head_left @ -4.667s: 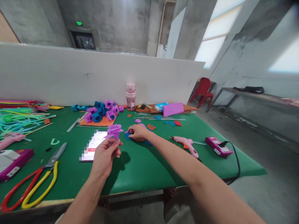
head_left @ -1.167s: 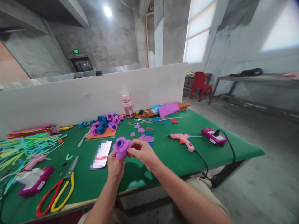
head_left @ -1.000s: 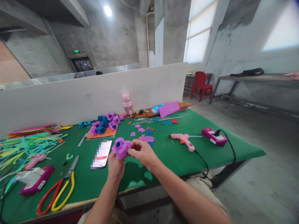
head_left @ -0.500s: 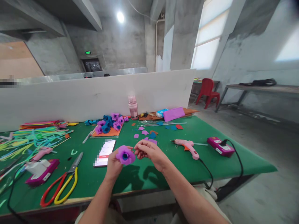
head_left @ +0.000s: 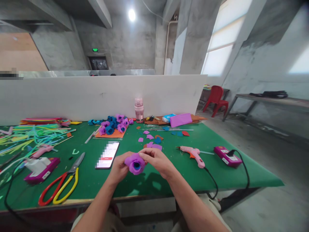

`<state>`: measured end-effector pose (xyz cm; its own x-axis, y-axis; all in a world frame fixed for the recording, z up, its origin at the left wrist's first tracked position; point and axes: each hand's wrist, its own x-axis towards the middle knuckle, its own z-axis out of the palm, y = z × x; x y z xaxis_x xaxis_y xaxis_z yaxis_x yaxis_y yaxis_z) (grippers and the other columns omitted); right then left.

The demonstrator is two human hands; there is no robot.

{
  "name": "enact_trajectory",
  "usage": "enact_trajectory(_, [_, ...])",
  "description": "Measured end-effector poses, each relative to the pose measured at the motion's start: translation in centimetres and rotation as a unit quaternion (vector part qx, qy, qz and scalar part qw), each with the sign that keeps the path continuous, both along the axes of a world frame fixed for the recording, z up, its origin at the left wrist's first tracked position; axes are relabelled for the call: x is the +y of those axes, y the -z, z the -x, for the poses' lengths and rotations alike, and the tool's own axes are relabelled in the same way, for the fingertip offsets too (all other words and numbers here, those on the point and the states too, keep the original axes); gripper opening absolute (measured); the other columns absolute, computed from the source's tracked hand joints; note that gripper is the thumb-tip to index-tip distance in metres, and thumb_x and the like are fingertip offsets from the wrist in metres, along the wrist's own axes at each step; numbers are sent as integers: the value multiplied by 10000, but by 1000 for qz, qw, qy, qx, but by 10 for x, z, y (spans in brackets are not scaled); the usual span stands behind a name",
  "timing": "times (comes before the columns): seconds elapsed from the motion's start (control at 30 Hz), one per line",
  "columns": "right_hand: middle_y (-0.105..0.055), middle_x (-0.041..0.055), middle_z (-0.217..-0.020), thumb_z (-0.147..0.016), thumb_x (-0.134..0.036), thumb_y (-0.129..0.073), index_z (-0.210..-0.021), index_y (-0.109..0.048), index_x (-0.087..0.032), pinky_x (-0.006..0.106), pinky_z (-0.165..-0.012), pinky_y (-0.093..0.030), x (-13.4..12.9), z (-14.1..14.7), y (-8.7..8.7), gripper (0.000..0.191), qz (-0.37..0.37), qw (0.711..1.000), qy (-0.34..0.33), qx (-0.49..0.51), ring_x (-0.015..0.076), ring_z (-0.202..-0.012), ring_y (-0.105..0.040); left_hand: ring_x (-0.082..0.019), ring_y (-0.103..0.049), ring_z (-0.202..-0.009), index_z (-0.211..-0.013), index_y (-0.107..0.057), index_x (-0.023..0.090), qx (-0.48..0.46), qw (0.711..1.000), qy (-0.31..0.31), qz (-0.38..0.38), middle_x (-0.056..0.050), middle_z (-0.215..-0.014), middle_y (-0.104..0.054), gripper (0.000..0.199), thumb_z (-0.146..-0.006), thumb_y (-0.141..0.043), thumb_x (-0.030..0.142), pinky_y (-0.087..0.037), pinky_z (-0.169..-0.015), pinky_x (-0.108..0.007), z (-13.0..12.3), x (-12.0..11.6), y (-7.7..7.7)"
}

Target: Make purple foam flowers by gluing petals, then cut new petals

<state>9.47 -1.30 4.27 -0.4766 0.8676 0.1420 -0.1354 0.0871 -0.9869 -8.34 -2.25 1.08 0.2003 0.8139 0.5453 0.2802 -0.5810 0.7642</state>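
Note:
A purple flower (head_left: 132, 161) with a dark blue centre is held up over the table's front part, its face toward me. My left hand (head_left: 120, 166) grips it from the left and behind. On its upper right edge, the fingers of my right hand (head_left: 154, 159) pinch a petal. Purple petal pieces (head_left: 154, 146) lie just beyond my right hand. A phone (head_left: 107, 155) rests left of the flower. To the right lies a pink glue gun (head_left: 193, 153) with a clear glue stick in its back.
Scissors (head_left: 69, 180) with red and yellow handles lie front left, near a magenta power strip (head_left: 42, 170). Finished purple and blue flowers (head_left: 113, 124) are heaped behind. A pink bottle (head_left: 139, 110) stands by the white partition (head_left: 116, 93). Another power strip (head_left: 227, 157) sits right.
My right hand has come onto the flower and now pinches its petal. The flower has shifted slightly right and down and turned a little. The camera view has shifted slightly.

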Motion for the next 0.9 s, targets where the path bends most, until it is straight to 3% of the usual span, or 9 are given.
enact_trajectory(0.23, [-554, -23, -602, -681, -412, -691, -638, -625, -159, 236, -582, -386, 2, 1, 1, 265, 20, 999, 39, 28, 94, -571, -470, -176, -570, -622, -664, -698, 195, 16, 1000, -3, -4, -44, -642, -640, 124, -738, -639, 276, -471, -624, -266, 2, 2, 5])
enact_trajectory(0.43, [-603, -2, -713, -712, -478, -660, -795, -652, -176, 232, -573, -394, 7, -8, 2, 314, 47, 995, 74, 42, 85, -562, -481, -189, -583, -658, -660, -712, 204, -35, 997, -68, 26, -35, -666, -669, 100, -692, -644, 269, -482, -672, -277, 4, 5, 8])
enact_trajectory(0.67, [-564, -22, -624, -686, -472, -685, -677, -599, -169, 227, -551, -376, 6, -4, 4, 315, 57, 994, 82, 39, 80, -526, -467, -210, -626, -711, -788, -746, 215, -33, 995, -90, 0, -30, -756, -717, 201, -699, -572, 172, -493, -728, -315, 2, 6, 9])
enact_trajectory(0.9, [-530, -33, -584, -662, -464, -702, -657, -588, -169, 227, -521, -357, 1, 7, 3, 316, 28, 994, 91, 52, 77, -506, -443, -226, -640, -765, -792, -751, 216, -64, 993, -92, 43, -28, -784, -720, 189, -659, -623, 174, -494, -741, -316, 4, 8, 14])
